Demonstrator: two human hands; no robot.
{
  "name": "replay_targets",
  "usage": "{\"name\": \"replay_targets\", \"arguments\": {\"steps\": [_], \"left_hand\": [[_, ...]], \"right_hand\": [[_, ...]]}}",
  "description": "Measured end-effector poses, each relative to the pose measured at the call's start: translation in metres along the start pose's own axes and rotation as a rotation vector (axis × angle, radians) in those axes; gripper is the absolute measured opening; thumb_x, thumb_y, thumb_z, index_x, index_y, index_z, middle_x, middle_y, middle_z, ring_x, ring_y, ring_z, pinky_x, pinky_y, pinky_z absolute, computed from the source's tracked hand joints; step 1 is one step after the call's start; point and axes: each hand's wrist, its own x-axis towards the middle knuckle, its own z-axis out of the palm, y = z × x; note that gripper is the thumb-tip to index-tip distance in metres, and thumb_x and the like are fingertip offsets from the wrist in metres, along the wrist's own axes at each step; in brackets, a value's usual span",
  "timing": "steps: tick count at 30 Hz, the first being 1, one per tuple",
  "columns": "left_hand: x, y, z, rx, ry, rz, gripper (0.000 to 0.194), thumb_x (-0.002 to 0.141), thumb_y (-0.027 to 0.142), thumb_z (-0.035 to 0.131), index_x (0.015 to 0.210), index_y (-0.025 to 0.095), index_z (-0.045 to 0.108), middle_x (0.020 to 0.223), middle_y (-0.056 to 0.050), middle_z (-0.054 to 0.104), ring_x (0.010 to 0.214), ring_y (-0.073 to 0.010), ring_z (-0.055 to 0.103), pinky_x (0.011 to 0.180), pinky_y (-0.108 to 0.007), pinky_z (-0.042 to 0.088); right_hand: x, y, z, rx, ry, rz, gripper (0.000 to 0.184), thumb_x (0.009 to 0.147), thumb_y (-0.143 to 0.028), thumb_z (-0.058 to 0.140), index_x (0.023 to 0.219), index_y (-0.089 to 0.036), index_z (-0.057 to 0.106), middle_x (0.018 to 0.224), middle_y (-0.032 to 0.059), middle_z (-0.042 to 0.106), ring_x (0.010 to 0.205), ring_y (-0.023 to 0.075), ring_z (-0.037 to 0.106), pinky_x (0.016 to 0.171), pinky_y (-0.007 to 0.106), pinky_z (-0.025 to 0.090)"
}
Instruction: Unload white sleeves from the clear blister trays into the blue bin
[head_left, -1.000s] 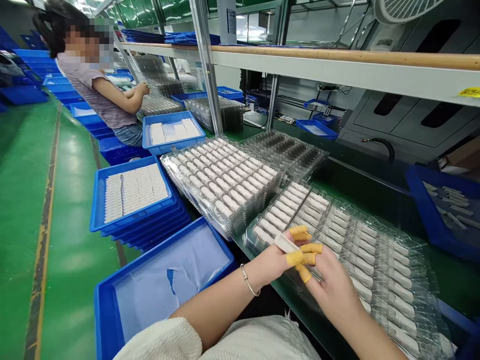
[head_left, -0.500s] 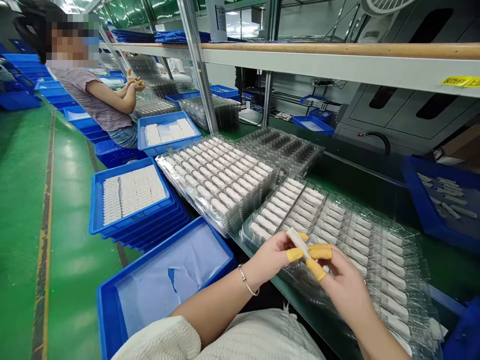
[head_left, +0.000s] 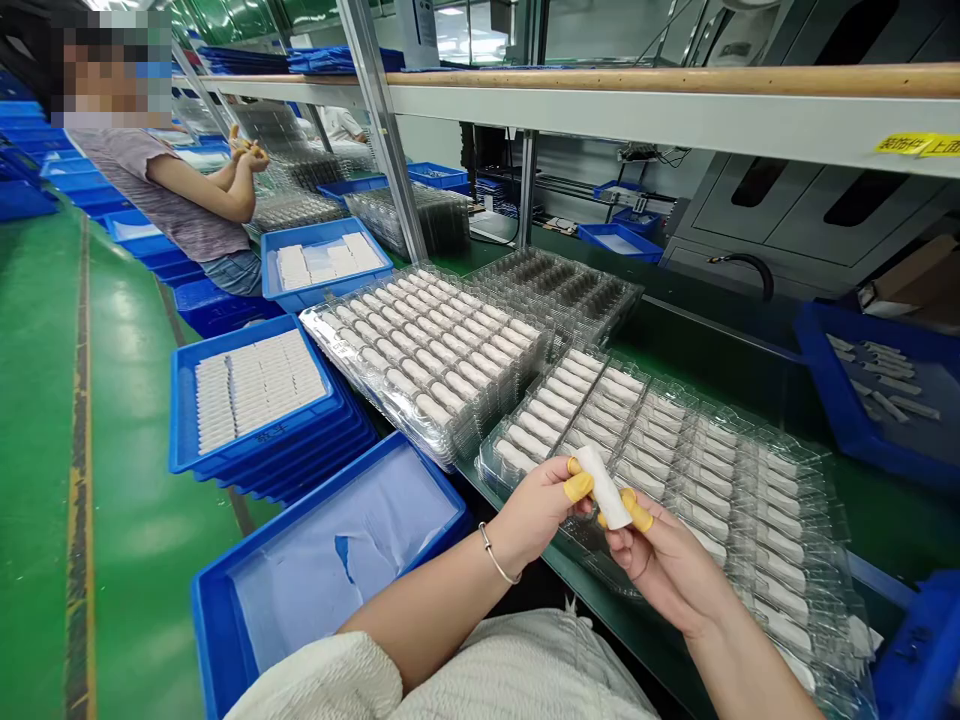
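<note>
Between my hands is a small white oblong piece [head_left: 602, 487], tilted, with its broad face turned up. My left hand [head_left: 553, 497] pinches its upper left side, and my right hand [head_left: 654, 540] grips its lower right end. Yellow finger cots cover the gripping fingertips of both hands. Just beneath and beyond them lies a clear plastic tray [head_left: 679, 470] filled with rows of similar white pieces. To its left stands a stack of clear trays [head_left: 427, 350], the top one also full of white pieces.
Left of me a blue bin [head_left: 442, 530] holds a pale blue sheet. Behind it, stacked blue bins [head_left: 184, 420] carry white pieces. A dark blue bin [head_left: 847, 420] sits at right. A metal post [head_left: 382, 140] and shelf [head_left: 637, 105] rise ahead. A co-worker [head_left: 187, 200] is at far left.
The white piece has been turned so its broader face shows. My right fingers have shifted to its lower end and now curl underneath. The view has shifted slightly.
</note>
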Motion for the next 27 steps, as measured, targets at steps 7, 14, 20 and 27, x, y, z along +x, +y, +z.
{"name": "replay_targets", "arguments": {"steps": [7,14,20,27], "left_hand": [[0.000,-0.001,-0.003,0.067,0.026,0.048,0.038,0.064,0.045,0.084,0.069,0.013,0.064,0.061,0.001,0.058,0.057,-0.0082,0.048,0.060,-0.023,0.037],[0.002,-0.004,-0.007,0.176,0.050,0.098,0.041,0.063,0.049,0.083,0.070,0.014,0.063,0.062,0.002,0.057,0.059,-0.0088,0.048,0.062,-0.023,0.038],[0.006,-0.010,-0.016,0.365,0.023,0.151,0.042,0.074,0.056,0.071,0.069,0.015,0.063,0.065,0.000,0.058,0.064,-0.0122,0.051,0.065,-0.026,0.041],[0.010,0.002,-0.023,0.337,0.056,0.148,0.038,0.081,0.051,0.066,0.096,0.016,0.070,0.086,-0.005,0.066,0.075,-0.0153,0.059,0.076,-0.029,0.047]], "right_hand": [[0.000,0.001,0.002,-0.078,0.020,-0.017,0.034,0.065,-0.043,0.088,0.080,-0.017,0.072,0.068,-0.0006,0.061,0.056,0.0063,0.052,0.048,0.015,0.044],[0.008,0.002,-0.003,-0.532,0.135,-0.308,0.042,0.066,-0.049,0.084,0.098,-0.023,0.075,0.086,0.0021,0.068,0.073,0.0142,0.056,0.068,0.025,0.049],[0.016,-0.004,-0.009,-1.050,0.174,-0.407,0.028,0.074,-0.035,0.068,0.098,-0.021,0.073,0.089,0.0043,0.070,0.076,0.0200,0.059,0.068,0.032,0.048],[0.063,-0.088,-0.024,-1.843,0.412,-0.509,0.029,0.085,-0.032,0.054,0.109,-0.023,0.068,0.101,0.0045,0.070,0.083,0.0207,0.062,0.066,0.028,0.044]]}}
